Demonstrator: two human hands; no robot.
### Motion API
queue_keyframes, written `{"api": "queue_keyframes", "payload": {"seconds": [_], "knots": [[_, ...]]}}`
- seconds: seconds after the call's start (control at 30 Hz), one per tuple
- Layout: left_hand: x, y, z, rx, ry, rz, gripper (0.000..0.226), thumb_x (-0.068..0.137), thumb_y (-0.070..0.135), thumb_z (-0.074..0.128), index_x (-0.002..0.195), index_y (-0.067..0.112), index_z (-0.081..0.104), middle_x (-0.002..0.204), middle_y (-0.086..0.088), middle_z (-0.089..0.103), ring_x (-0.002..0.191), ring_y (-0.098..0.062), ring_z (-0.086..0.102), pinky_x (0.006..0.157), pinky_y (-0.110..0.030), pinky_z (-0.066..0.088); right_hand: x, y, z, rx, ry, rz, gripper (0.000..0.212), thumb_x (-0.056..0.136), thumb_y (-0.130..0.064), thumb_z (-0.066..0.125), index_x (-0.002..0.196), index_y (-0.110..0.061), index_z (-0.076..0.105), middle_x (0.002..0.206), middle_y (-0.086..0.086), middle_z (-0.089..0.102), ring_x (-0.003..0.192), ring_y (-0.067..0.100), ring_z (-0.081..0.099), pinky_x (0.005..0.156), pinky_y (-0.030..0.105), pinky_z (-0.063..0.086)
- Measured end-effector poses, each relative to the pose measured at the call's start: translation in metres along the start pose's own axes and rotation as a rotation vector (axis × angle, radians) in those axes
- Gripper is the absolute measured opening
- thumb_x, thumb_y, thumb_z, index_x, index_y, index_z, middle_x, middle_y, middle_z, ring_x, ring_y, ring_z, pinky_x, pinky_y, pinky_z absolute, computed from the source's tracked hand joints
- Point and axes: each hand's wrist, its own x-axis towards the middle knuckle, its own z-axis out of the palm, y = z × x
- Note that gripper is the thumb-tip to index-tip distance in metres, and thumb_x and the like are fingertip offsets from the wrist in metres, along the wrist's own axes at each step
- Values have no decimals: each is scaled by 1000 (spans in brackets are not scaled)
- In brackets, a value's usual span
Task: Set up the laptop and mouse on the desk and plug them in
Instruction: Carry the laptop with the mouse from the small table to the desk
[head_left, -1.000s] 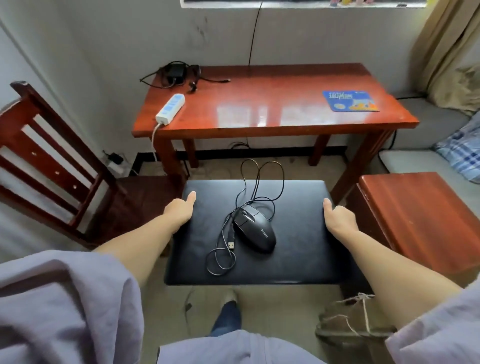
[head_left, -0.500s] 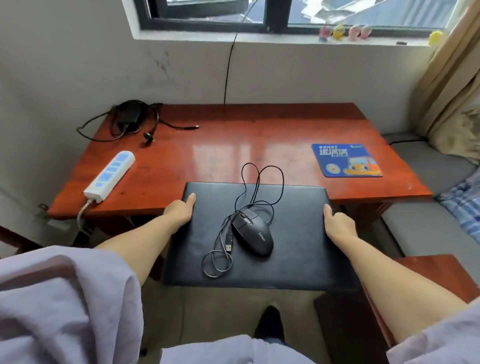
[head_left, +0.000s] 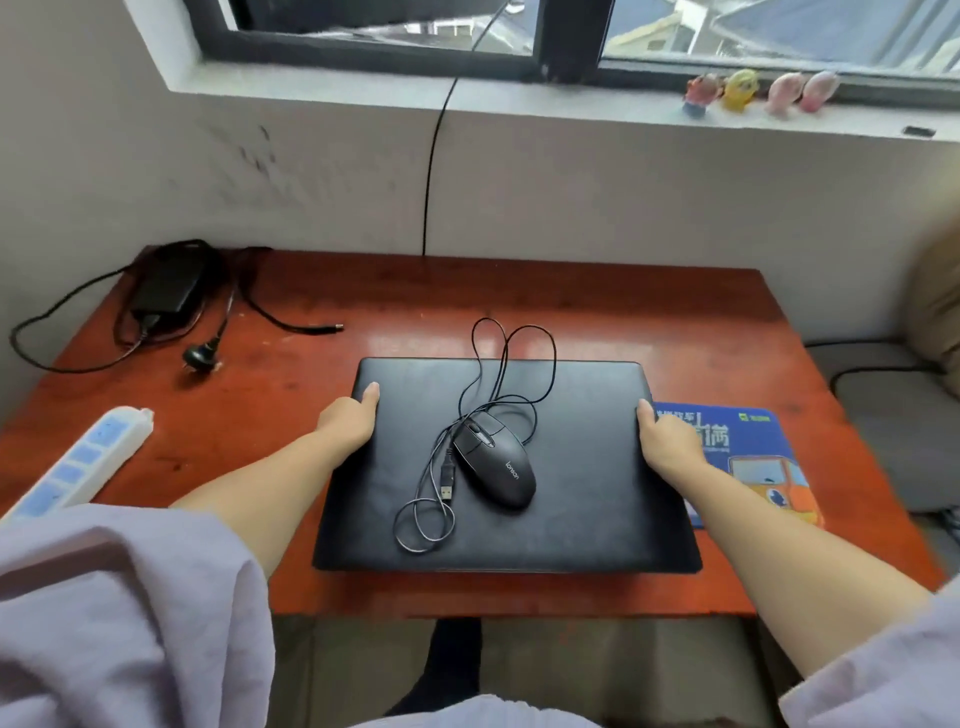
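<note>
Laptop (head_left: 571, 467): closed, over the desk (head_left: 675, 322).
Hands: left hand (head_left: 347, 423) and right hand (head_left: 667, 441) hold its sides, to keep it flat.
Mouse (head_left: 496, 465): rides on the lid, not plugged in.

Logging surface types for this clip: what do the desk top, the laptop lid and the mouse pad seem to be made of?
Desk top: apparently wood with a glossy reddish-brown varnish; it mirrors the window light.
Laptop lid: matte black, probably plastic, perhaps coated metal; dull with faint smudges, no sharp reflections.
Mouse pad: thin blue mat with printed graphics, likely fabric over rubber; the look alone leaves that open.
</note>
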Motion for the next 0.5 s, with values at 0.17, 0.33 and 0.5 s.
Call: {"api": "queue_keyframes", "payload": {"seconds": [0.17, 0.33, 0.5], "knots": [[74, 46, -6, -22, 13, -23, 68, 99, 47, 26, 126, -12, 44, 134, -32, 49, 124, -44, 46, 100, -41, 37, 76, -38, 3, -45, -45, 9, 66, 101, -38, 20, 109, 18, 55, 117, 37, 57, 114, 45, 51, 92, 41, 39], [129, 82, -7, -18, 25, -51, 68, 98, 48, 27, 127, -12, 42, 135, -33, 47, 125, -45, 45, 101, -42, 36, 133, -64, 3, -77, -96, 13, 66, 101, -38, 21, 110, 18, 54, 119, 38, 55, 115, 45, 50, 93, 40, 38], [169, 101, -2, -9, 47, -70, 69, 98, 49, 29, 125, -13, 43, 133, -35, 48, 123, -47, 46, 101, -43, 37, 181, -85, 5, -117, -124, -11, 62, 102, -34, 22, 109, 18, 54, 117, 38, 56, 113, 45, 52, 91, 40, 39]]}}
